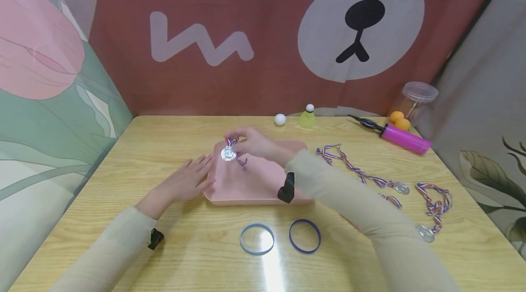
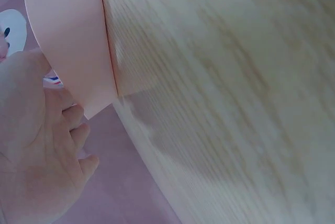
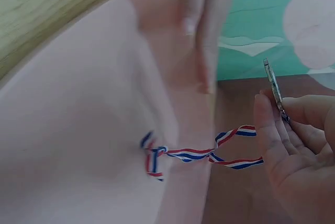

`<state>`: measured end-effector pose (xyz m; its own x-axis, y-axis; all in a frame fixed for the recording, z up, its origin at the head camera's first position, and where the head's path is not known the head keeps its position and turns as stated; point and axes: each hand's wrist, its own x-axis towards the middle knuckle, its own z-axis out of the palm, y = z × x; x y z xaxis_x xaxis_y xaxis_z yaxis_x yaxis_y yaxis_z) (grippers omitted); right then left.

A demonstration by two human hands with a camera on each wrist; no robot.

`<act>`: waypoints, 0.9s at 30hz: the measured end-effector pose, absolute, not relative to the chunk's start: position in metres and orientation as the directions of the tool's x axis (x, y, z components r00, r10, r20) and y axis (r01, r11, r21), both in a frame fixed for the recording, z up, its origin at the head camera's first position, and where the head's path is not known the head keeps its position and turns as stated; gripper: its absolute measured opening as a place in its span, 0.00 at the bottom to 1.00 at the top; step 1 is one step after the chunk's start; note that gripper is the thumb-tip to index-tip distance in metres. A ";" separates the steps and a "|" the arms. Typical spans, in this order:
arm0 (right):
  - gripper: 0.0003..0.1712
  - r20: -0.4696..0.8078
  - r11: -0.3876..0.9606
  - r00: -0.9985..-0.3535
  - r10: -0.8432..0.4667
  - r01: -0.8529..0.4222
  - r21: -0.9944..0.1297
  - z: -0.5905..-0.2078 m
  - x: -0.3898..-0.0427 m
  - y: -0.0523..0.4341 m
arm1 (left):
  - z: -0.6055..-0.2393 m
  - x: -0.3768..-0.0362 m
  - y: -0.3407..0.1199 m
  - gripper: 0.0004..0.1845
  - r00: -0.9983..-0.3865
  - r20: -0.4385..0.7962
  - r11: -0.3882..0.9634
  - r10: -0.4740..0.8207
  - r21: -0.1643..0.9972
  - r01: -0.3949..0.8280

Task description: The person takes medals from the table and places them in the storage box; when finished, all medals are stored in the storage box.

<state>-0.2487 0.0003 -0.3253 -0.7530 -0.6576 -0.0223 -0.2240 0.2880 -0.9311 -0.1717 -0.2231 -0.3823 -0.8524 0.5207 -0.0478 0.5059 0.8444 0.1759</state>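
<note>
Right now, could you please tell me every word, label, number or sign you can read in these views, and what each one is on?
No readable text appears in any view.
The medal pinched by the right hand: its face is too small and blurred to read.
The medals on the table at the right: too small to read.
The pink pump: no label shows.
The backdrop: only a cartoon bear face and a zigzag mark, no letters.

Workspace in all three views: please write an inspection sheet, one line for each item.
Surface: wooden table, lightly glossy.
Job's things: silver medal with striped ribbon, held over the pink tray.
Clutter: two more medals at the right, two blue wristbands, white ball, shuttlecock, pink pump, jar of orange balls.
Hands: right hand pinches the medal; left hand lies flat at the tray's left edge.
Cables: nothing seen.
Surroundings: printed cloth walls.
</note>
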 end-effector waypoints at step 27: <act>0.25 -0.298 0.468 -0.527 -0.796 -0.224 -0.855 -0.379 -0.226 -0.017 | -0.384 -0.171 -0.223 0.32 -0.842 -0.010 0.833 0.540 0.151 0.532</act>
<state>-0.2256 -0.0168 -0.3789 -0.5274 -0.7957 -0.2978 -0.2241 0.4684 -0.8546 -0.1708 -0.2231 -0.3837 -0.8417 0.5398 -0.0102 0.5324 0.8329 0.1512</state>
